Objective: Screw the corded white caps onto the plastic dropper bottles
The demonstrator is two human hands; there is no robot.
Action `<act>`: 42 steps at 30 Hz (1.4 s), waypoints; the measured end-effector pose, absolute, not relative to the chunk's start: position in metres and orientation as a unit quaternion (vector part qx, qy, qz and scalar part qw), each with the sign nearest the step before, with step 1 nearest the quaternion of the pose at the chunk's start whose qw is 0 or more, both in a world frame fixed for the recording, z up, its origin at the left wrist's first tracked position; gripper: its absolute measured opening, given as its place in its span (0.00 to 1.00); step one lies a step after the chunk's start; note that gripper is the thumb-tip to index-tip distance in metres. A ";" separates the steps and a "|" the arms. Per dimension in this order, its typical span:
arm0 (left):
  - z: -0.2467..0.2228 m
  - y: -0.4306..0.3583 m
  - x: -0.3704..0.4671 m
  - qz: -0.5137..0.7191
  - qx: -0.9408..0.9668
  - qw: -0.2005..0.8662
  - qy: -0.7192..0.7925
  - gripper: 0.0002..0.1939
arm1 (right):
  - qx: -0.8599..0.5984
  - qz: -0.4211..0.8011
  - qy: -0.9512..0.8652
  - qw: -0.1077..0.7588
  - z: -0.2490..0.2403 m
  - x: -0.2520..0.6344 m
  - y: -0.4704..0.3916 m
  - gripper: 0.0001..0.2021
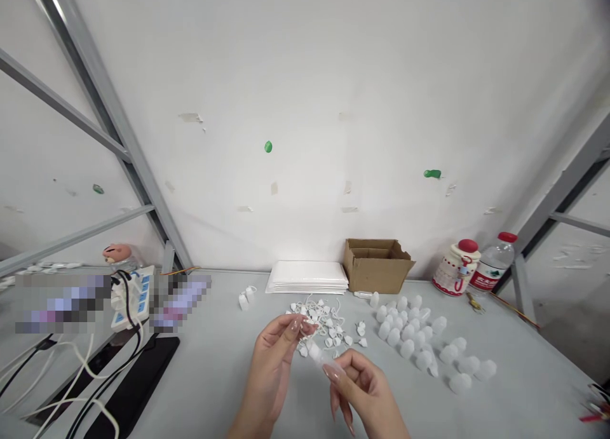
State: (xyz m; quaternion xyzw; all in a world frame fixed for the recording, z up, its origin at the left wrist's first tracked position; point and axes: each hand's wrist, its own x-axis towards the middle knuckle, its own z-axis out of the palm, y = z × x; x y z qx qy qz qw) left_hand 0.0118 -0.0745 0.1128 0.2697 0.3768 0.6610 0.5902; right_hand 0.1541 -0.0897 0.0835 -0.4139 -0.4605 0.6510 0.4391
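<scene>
My left hand (279,350) is closed, thumb against forefinger, at the front edge of a pile of small white pieces with looped cords (328,318). A small white piece (313,351) like those in the pile sits between my two hands, just below the left fingertips. My right hand (357,388) pinches a translucent white cap (333,366) with thumb and forefinger, its end touching or very near the white piece. To the right lie many frosted, rounded white caps (408,331). Whether the left fingertips grip the piece's cord is partly hidden.
Behind the pile are stacked white padded envelopes (307,277) and an open cardboard box (379,270). A jar (456,267) and a water bottle (493,264) stand at back right. Two white pieces (246,297) sit apart. A power strip (133,299) with cables is on the left.
</scene>
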 end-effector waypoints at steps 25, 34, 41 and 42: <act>0.109 -0.076 0.014 0.653 0.385 0.503 0.415 0.07 | -0.421 0.647 -0.435 0.463 0.084 0.157 -0.089 0.21; 0.111 -0.079 0.016 0.613 0.091 0.736 0.274 0.01 | -0.422 0.610 -0.429 0.516 0.093 0.154 -0.101 0.20; 0.116 -0.085 0.023 0.601 0.125 0.745 0.260 0.02 | -0.440 0.589 -0.426 0.528 0.100 0.153 -0.107 0.20; 0.116 -0.085 0.023 0.598 0.124 0.747 0.260 0.02 | -0.444 0.586 -0.426 0.527 0.100 0.153 -0.108 0.20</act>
